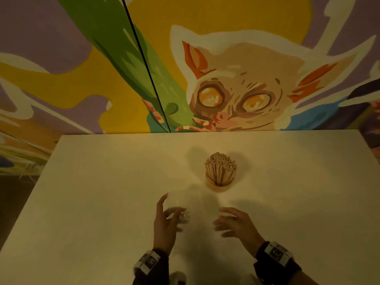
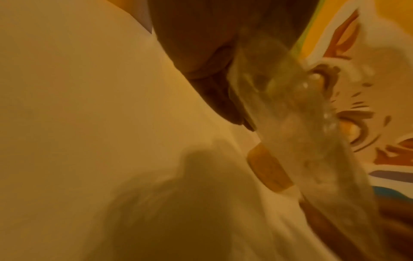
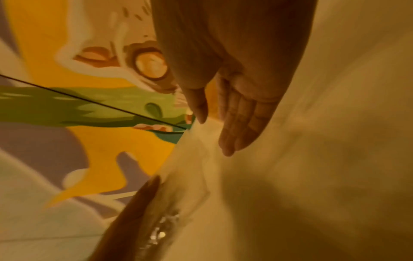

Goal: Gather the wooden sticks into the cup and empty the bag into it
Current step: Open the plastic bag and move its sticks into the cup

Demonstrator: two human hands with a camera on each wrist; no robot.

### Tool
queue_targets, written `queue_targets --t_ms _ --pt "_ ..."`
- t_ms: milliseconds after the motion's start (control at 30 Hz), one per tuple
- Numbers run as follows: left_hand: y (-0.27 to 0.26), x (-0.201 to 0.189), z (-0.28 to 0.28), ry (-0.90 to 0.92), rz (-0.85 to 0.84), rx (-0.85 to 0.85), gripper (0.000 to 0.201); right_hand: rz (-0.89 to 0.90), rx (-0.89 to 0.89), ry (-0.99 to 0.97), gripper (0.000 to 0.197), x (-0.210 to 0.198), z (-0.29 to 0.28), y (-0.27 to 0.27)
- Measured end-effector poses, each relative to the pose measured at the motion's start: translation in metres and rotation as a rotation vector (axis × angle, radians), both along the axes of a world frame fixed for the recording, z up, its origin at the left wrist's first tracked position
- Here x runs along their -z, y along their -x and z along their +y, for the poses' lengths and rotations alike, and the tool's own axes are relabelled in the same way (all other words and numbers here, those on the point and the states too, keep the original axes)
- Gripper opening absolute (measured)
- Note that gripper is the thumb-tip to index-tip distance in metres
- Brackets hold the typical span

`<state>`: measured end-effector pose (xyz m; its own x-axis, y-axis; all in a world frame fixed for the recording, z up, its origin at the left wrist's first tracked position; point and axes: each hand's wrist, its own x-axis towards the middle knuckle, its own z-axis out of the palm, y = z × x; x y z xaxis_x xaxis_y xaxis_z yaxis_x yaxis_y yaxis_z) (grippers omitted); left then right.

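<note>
A round wooden cup [image 1: 220, 187] is seen standing upright on the pale desk [image 1: 102, 202], towards the middle, and it is packed full of wooden sticks [image 1: 220, 168] that fan out above its rim. No loose sticks are seen on the desk.

Nearer the person, a clear plastic bag [image 1: 190, 204] is held between the two hands, just in front of the cup and apart from it. The bag is nearly transparent and blurred, so its edges are hard to trace; a small white label shows on it beside the left fingers. Whether anything is left inside it cannot be told.

The left hand [image 1: 165, 223] is raised at the bag's left side, and its fingers are curled against the plastic; in the left wrist view the thumb [image 2: 214, 91] is pressed to the film, so the bag is taken to be gripped there. The right hand [image 1: 236, 222] is held at the bag's right side with the fingers [image 3: 236, 123] straight and loose, closed on nothing. Contact between it and the bag cannot be judged.

A painted wall [image 1: 226, 79] with a big-eyed animal stands behind the desk.
</note>
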<state>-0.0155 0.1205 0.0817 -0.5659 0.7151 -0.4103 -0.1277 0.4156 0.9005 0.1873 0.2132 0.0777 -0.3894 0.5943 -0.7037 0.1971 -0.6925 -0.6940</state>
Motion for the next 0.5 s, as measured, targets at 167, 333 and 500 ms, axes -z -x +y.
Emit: queue_targets --t_ms 167,333,500 --pt "0.048 0.051 0.034 0.203 0.047 0.093 0.058 -0.293 0.025 0.114 0.034 0.047 0.003 -0.038" --pt "0.083 0.056 0.044 0.37 0.521 0.256 0.062 -0.368 0.09 0.152 0.065 0.063 0.007 -0.049" --pt "0.041 0.06 0.067 0.267 0.971 0.618 0.065 -0.446 0.112 0.123 0.08 0.068 0.012 -0.039"
